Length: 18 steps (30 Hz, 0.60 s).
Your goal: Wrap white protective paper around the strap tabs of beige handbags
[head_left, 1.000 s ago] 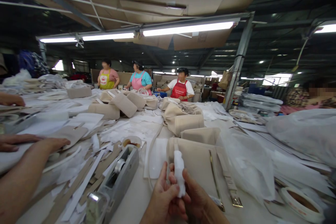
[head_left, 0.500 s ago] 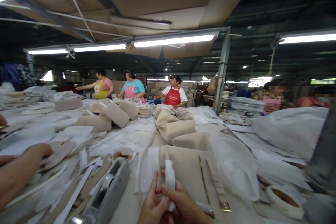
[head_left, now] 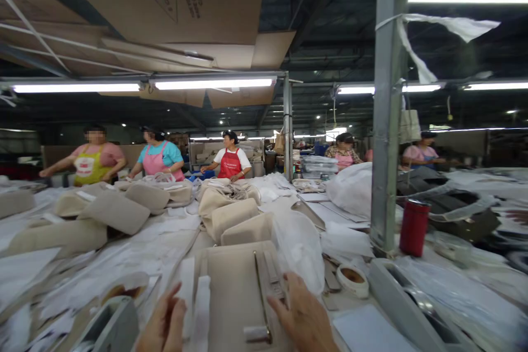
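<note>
A beige bag (head_left: 231, 275) lies flat on the table in front of me, with a gold-coloured zip (head_left: 259, 272) along its right part. On its left side rests a strip wrapped in white (head_left: 202, 308), loose from both hands. My left hand (head_left: 163, 322) is just left of that strip, fingers loosely bent and nothing in them. Over the bag's right edge is my right hand (head_left: 305, 313), thumb and fingers apart, close to a beige strap with a buckle (head_left: 274, 278). Whether it touches the strap I cannot tell.
Beige bags (head_left: 119, 212) are heaped further back. Grey tape dispensers stand left (head_left: 113, 324) and right (head_left: 412, 308). A tape roll (head_left: 352, 280), a metal post (head_left: 385, 121) and a red flask (head_left: 413, 228) are to the right. Several people work across the table.
My hands, earlier together around the white-wrapped strip, have let go and moved apart. The strip now lies on the bag. The view has turned right, bringing the post and red flask into sight.
</note>
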Each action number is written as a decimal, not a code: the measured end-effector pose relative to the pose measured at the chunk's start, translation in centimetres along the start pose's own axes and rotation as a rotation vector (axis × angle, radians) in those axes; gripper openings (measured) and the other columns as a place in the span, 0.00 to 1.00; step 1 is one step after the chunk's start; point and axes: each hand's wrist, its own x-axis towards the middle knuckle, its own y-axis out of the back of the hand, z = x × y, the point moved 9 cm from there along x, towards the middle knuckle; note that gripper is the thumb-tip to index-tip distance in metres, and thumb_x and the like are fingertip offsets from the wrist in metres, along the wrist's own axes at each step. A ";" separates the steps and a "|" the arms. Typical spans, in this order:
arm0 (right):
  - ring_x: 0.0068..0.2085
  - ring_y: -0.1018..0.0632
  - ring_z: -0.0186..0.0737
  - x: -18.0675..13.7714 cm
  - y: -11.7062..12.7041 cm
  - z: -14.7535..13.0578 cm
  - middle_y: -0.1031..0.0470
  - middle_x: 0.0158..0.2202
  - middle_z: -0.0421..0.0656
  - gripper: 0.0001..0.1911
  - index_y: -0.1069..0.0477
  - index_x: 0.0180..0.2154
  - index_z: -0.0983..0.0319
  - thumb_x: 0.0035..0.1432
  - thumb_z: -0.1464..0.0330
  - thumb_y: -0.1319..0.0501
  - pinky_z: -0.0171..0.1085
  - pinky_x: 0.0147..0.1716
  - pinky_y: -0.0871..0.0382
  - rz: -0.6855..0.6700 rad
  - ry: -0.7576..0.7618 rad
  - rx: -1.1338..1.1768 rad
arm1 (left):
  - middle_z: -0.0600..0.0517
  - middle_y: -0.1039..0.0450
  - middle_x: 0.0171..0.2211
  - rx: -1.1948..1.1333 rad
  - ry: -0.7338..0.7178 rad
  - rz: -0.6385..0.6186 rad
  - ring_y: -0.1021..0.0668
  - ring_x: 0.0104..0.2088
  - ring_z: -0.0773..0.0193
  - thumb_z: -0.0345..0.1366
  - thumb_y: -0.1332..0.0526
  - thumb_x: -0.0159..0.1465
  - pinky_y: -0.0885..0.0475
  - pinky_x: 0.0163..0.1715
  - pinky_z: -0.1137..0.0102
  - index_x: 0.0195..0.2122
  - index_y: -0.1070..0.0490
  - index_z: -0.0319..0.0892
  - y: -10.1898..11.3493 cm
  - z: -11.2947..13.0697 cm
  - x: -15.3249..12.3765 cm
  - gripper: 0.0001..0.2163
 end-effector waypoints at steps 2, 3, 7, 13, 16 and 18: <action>0.44 0.21 0.54 -0.4 -1.5 0.9 0.23 0.46 0.57 0.24 0.35 0.54 0.69 0.56 0.67 0.43 0.44 0.42 0.29 -0.030 0.031 -0.094 | 0.49 0.26 0.32 -0.207 0.078 -0.252 0.24 0.33 0.57 0.54 0.39 0.52 0.29 0.30 0.67 0.45 0.29 0.40 -5.4 1.6 -1.4 0.26; 0.42 0.20 0.53 -0.5 -2.1 1.2 0.22 0.43 0.55 0.22 0.34 0.53 0.68 0.56 0.68 0.44 0.44 0.40 0.28 -0.043 0.046 -0.118 | 0.50 0.26 0.30 -0.291 0.135 -0.378 0.24 0.33 0.58 0.54 0.37 0.50 0.29 0.30 0.69 0.40 0.29 0.39 -8.4 2.2 -2.4 0.25; 0.36 0.20 0.52 0.0 -3.3 1.5 0.21 0.33 0.51 0.14 0.29 0.40 0.63 0.60 0.65 0.50 0.43 0.34 0.29 -0.119 0.113 -0.045 | 0.51 0.28 0.23 -0.402 0.411 -0.617 0.25 0.25 0.64 0.47 0.33 0.46 0.31 0.27 0.71 0.26 0.32 0.38 -17.4 1.8 -4.9 0.17; 0.37 0.21 0.43 -1.6 -1.3 -1.8 0.21 0.35 0.47 0.15 0.28 0.40 0.62 0.57 0.71 0.51 0.37 0.37 0.29 -0.111 0.086 0.365 | 0.55 0.29 0.21 -0.517 0.525 -0.713 0.27 0.20 0.70 0.42 0.36 0.52 0.34 0.22 0.76 0.29 0.32 0.39 -21.2 1.3 -6.3 0.11; 0.38 0.21 0.42 -2.2 -0.5 -1.8 0.20 0.36 0.44 0.17 0.27 0.46 0.60 0.56 0.72 0.47 0.36 0.38 0.31 -0.133 0.063 0.296 | 0.56 0.28 0.21 -0.543 0.533 -0.780 0.26 0.22 0.71 0.39 0.34 0.53 0.34 0.22 0.78 0.29 0.34 0.41 -21.5 1.0 -6.2 0.11; 0.38 0.21 0.43 -2.4 0.7 0.3 0.19 0.36 0.42 0.13 0.25 0.43 0.57 0.59 0.69 0.45 0.35 0.38 0.32 -0.161 0.020 0.127 | 0.52 0.24 0.25 -0.545 0.577 -0.784 0.23 0.25 0.67 0.37 0.33 0.54 0.28 0.27 0.74 0.30 0.35 0.41 -21.6 0.0 -5.8 0.11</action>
